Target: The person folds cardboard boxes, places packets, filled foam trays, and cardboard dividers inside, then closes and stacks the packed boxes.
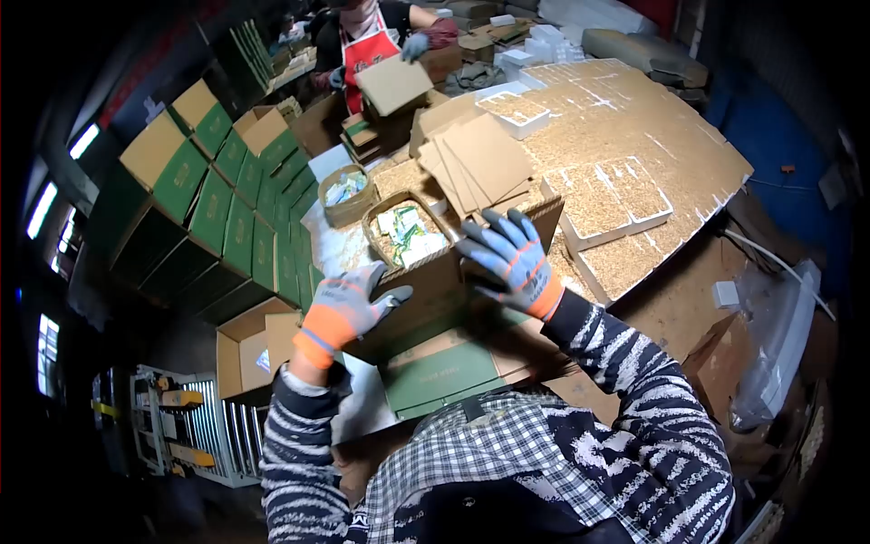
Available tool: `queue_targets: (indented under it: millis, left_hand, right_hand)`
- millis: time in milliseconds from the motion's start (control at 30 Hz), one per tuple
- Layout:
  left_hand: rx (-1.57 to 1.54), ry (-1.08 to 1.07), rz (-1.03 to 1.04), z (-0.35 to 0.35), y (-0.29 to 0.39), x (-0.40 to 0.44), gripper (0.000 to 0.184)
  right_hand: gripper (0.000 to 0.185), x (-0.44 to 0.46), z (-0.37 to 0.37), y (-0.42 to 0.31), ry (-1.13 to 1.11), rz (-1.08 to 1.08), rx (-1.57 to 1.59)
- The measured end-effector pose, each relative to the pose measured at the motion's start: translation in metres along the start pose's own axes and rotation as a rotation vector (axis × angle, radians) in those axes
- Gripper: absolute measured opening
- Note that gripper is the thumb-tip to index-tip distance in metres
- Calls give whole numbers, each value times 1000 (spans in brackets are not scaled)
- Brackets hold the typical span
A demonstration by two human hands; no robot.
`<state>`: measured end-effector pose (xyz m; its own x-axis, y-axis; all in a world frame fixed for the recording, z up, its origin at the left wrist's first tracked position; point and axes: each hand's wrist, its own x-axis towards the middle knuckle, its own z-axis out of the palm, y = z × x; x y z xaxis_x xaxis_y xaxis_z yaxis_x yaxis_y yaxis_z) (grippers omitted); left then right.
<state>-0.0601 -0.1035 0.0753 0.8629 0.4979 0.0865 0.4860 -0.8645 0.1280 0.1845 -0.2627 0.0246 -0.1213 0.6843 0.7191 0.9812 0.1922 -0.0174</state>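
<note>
A cardboard box [421, 295] with a green lower part stands in front of me, its brown corrugated edge facing up. My left hand [344, 306], in a grey and orange glove, is at the box's left end with thumb and fingers apart. My right hand [514, 261], gloved alike, hovers over or rests on the right part of the box, fingers spread; contact is hard to tell. Neither hand holds anything visible. Just beyond the box, a basket [370, 238] contains small white and green packets [408, 231]. A flat green carton [439, 374] lies nearer my body.
Green cartons [222, 222] are stacked at left. A second basket [328, 216], cardboard sheets [480, 159] and white trays [621, 199] of small brown pieces are on the work table [698, 150]. A co-worker in a red apron [370, 56] holds cardboard opposite. A roller conveyor [227, 426] stands lower left.
</note>
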Motion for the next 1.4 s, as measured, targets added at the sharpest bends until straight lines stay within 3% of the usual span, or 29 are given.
queue_targets:
  millis: [100, 167, 233, 267, 300, 367, 400, 433, 500, 567, 600, 633, 700, 767, 800, 833, 867, 900, 967, 1000, 1033, 1100, 1133, 1233, 1267, 1300, 1333, 1367, 1400]
  left_hand:
    - [-274, -200, -11, -20, -12, 1, 51]
    - [-173, -261, 5, -22, -41, 10, 47]
    - [-379, -189, -20, -27, -72, 20, 43]
    - [-677, -203, -222, -26, -80, 24, 39]
    - [-523, 71, -125, -2, -94, 32, 38]
    - [-1010, 585, -180, 33, -52, 40, 28]
    - [-1093, 644, 115, 38, -22, 39, 19]
    - [-778, 534, 76, 48, -12, 37, 19]
    - [-254, 188, 397, 32, 18, 32, 23]
    - [-351, 19, 341, 71, -2, 21, 31]
    - [-366, -85, 303, 75, -6, 20, 34]
    - [-377, -193, 267, 75, -8, 19, 37]
    - [-320, -109, 282, 83, -5, 17, 41]
    - [-727, -158, 183, 77, -18, 18, 40]
    - [-1340, -212, -135, 67, -12, 8, 38]
    - [-1311, -43, -199, 62, -22, 3, 39]
    - [-1499, 188, -188, 74, -33, -5, 42]
    - [-1673, 425, -173, 95, -46, -15, 45]
    - [-1434, 568, -353, 130, -86, -42, 48]
    - [-882, 627, -300, 150, -97, -61, 48]
    - [-883, 619, -307, 130, -78, -61, 48]
    - [-1549, 540, -267, 93, -44, -66, 48]
    - [-1189, 528, -105, 70, -35, -57, 47]
    - [-1031, 200, -170, -19, 2, -35, 58]
    - [-966, 6, -312, -20, 8, -21, 60]
    - [-889, -188, -447, -18, 11, -11, 62]
    - [-708, -177, -171, 22, -6, -4, 64]
    - [-544, -193, 63, 49, -2, -3, 66]
    - [-540, -443, 1, 44, 20, -5, 66]
  right_hand:
    - [35, -17, -3, 6, 129, -139, 131]
    - [29, -12, -19, 15, 28, -208, 347]
    - [21, 0, -47, 6, -28, -111, 569]
    - [15, 2, -42, 3, 133, -56, 749]
    - [15, 9, -47, -5, 132, 58, 881]
    - [15, 15, -17, -11, -35, -9, 852]
    - [17, 13, -5, -17, -326, 9, 776]
    - [18, 6, 7, -24, -617, 31, 690]
    - [33, 1, 18, -23, -247, -230, 486]
    - [43, 16, -17, -23, -211, 130, 357]
    - [56, 17, -25, -26, -250, 265, 508]
    - [65, 24, -49, -34, -585, 348, 695]
    - [64, 19, -57, -60, -790, -28, 786]
    - [55, 28, -42, -61, -1176, 136, 651]
    - [54, 25, -28, -46, -1065, 74, 646]
    - [53, 20, -11, -28, -956, 8, 638]
    - [55, 10, 9, -14, -838, -79, 441]
    - [60, -12, 34, 3, -811, -57, 493]
    - [62, -10, 13, 7, -528, -22, 453]
    - [62, 0, -6, 2, -492, 94, 518]
    - [57, 1, -14, 0, -405, 214, 602]
    - [51, -14, 10, -8, 52, 414, 789]
    - [52, -17, 22, -31, 238, 717, 1252]
    - [66, -47, 78, -56, 104, 1056, 1429]
    - [66, -87, 97, -59, -77, 757, 1360]
    - [61, -99, 91, -58, -267, 828, 1463]
    - [57, -112, 85, -57, -469, 900, 1537]
    - [51, -100, 66, -49, -708, 1359, 1764]
    - [44, -100, 60, -23, -882, 1175, 1400]
